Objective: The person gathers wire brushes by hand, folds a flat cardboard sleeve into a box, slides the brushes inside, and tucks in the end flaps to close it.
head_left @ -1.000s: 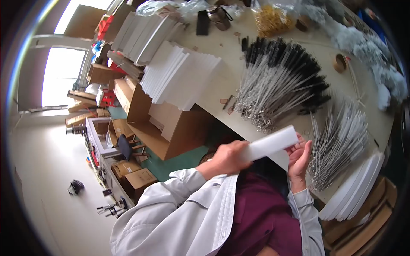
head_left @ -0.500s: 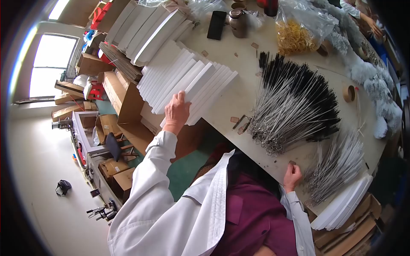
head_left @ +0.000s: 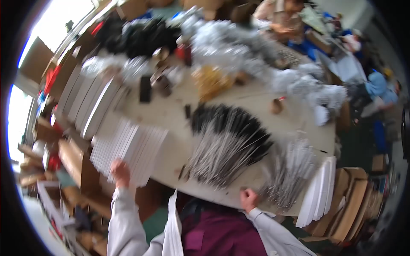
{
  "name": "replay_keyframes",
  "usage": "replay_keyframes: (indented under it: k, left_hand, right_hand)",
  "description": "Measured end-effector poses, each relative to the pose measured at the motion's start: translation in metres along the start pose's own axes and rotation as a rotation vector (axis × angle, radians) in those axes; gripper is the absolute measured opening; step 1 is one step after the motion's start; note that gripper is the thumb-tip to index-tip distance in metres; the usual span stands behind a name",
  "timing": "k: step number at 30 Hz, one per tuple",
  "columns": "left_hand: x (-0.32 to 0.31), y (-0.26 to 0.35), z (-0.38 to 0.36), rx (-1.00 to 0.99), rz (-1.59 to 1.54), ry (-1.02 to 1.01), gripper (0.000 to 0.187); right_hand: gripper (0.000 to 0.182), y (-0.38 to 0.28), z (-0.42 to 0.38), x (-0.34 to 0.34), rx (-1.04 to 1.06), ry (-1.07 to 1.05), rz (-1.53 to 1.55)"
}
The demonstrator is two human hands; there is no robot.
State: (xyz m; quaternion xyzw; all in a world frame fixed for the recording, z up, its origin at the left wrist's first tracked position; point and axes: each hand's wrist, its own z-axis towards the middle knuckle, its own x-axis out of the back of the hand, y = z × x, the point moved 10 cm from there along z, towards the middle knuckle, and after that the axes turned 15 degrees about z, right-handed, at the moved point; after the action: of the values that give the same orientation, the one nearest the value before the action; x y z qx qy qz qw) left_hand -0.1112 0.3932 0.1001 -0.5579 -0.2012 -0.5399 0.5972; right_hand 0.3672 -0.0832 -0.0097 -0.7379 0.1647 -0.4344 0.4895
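My left hand (head_left: pixel 120 172) touches the near edge of a row of white folded strips (head_left: pixel 128 147) at the left of the table; its fingers are smeared by motion. At the table's front edge, my right hand (head_left: pixel 248 199) is closed in a pinch, with a small dark brownish piece at its fingertips. Between the hands a fanned bundle of thin wires with black bristly ends (head_left: pixel 226 145) lies on the table (head_left: pixel 171 109). A second bundle, of wires with pale ends (head_left: pixel 288 170), is just right of my right hand.
White panels (head_left: pixel 81 100) stand back left, near a dark phone (head_left: pixel 145 88). Behind the wires are yellow bands in plastic (head_left: pixel 211 81), a tape roll (head_left: pixel 276 106) and fluffy white material (head_left: pixel 294 83). White strips (head_left: pixel 318 192) and cardboard (head_left: pixel 352 205) sit right. People work beyond.
The camera has turned to the right and up, so the table appears lower and farther left, with more of the room behind it. Both hands remain at about the same places on the table.
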Motion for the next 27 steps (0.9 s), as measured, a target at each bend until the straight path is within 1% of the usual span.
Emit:
replay_keyframes:
  k: [1,2,4,6,8,10,12,14,15,17,18,19,20,21,22,24,25,26,27]
  left_hand:
    - [0.009,-0.007,0.005,0.127,-0.062,-0.174,0.033]
    - [0.008,-0.008,-0.002,0.080,0.058,0.011,0.042]
    - [0.020,-0.003,0.009,0.122,0.030,-0.092,0.034]
    - [0.013,-0.001,0.016,0.143,0.018,-0.204,0.029]
    - [0.005,0.002,0.022,0.123,0.007,-0.201,0.026]
    - [0.004,0.001,0.025,0.157,0.031,-0.251,0.027]
    - [0.018,0.013,0.025,0.096,0.032,-0.217,0.028]
    - [0.051,0.046,0.020,-0.006,-0.131,-0.267,0.030]
    - [0.058,0.060,0.013,-0.025,-0.209,-0.218,0.026]
    - [0.081,0.099,-0.002,-0.133,-0.421,-0.249,0.022]
    - [0.095,0.117,-0.012,-0.164,-0.531,-0.165,0.019]
    - [0.103,0.136,-0.022,-0.211,-0.596,-0.181,0.018]
    - [0.099,0.150,-0.033,-0.238,-0.697,-0.070,0.017]
    - [0.087,0.165,-0.045,-0.270,-0.669,-0.240,0.021]
    - [0.094,0.179,-0.053,-0.316,-0.700,-0.238,0.021]
    - [0.096,0.195,-0.069,-0.375,-0.607,-0.245,0.047]
    - [0.083,0.198,-0.075,-0.397,-0.627,-0.246,0.047]
    - [0.075,0.200,-0.080,-0.435,-0.616,-0.184,0.043]
    - [0.082,0.206,-0.080,-0.469,-0.603,-0.122,0.039]
  right_hand:
    - [0.025,-0.008,0.001,0.001,-0.016,0.028,0.031]
    - [0.025,-0.017,-0.003,0.003,-0.037,0.038,0.064]
    - [0.025,-0.018,-0.003,0.004,-0.033,0.043,0.042]
    - [0.027,-0.025,-0.001,0.008,-0.009,0.033,0.057]
    - [0.027,-0.025,-0.001,0.008,-0.009,0.029,0.057]
    - [0.026,-0.027,0.001,0.009,0.001,0.042,0.073]
    - [0.026,-0.027,-0.003,0.012,-0.004,0.054,0.082]
    - [0.024,-0.037,-0.003,0.012,0.009,0.039,0.068]
    - [0.024,-0.036,-0.003,0.010,-0.002,0.057,0.069]
    - [0.022,-0.034,-0.006,0.006,0.038,0.059,0.053]
    - [0.021,-0.030,-0.007,0.003,0.050,0.052,0.059]
    - [0.021,-0.027,-0.007,0.003,0.059,0.063,0.056]
    - [0.021,-0.024,-0.009,0.002,0.058,0.052,0.033]
    - [0.020,-0.023,-0.008,-0.001,0.061,0.029,0.015]
    - [0.020,-0.022,-0.007,0.004,0.041,0.077,-0.004]
    - [0.020,-0.043,-0.009,0.007,0.142,0.086,0.046]
    - [0.020,-0.044,-0.009,0.010,0.132,0.108,0.030]
    - [0.020,-0.049,-0.009,0.010,0.154,0.102,0.031]
    - [0.019,-0.052,-0.009,0.010,0.177,0.093,0.034]
